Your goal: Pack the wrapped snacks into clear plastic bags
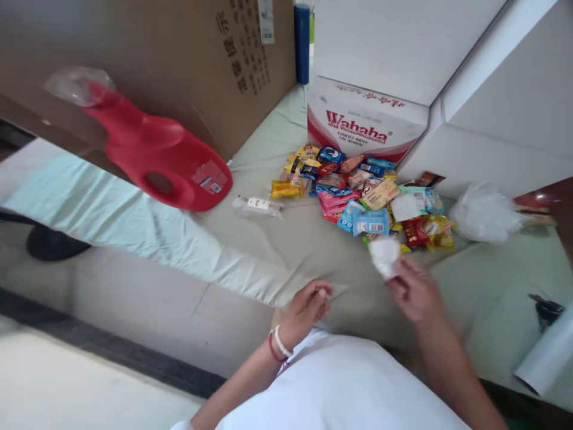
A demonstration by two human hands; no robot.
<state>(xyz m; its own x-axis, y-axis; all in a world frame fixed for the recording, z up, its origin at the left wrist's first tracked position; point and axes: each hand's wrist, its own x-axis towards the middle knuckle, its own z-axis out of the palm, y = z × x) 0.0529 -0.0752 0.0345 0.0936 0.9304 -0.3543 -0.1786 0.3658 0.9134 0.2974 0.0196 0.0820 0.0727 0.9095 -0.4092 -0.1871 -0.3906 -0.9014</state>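
A cloth-covered table (295, 251) spreads before us. Our right hand (414, 289) pinches a small white item (384, 257) just before a snack pile (378, 196); we judge it light, soft, best held by an edge. Our left hand (308, 306) curls loosely, seemingly unburdened. Blur and our right hand obscure the item's details.

The packet (384, 257) is white, the bottle (154, 146) red, the cloth (277, 254) pale green.
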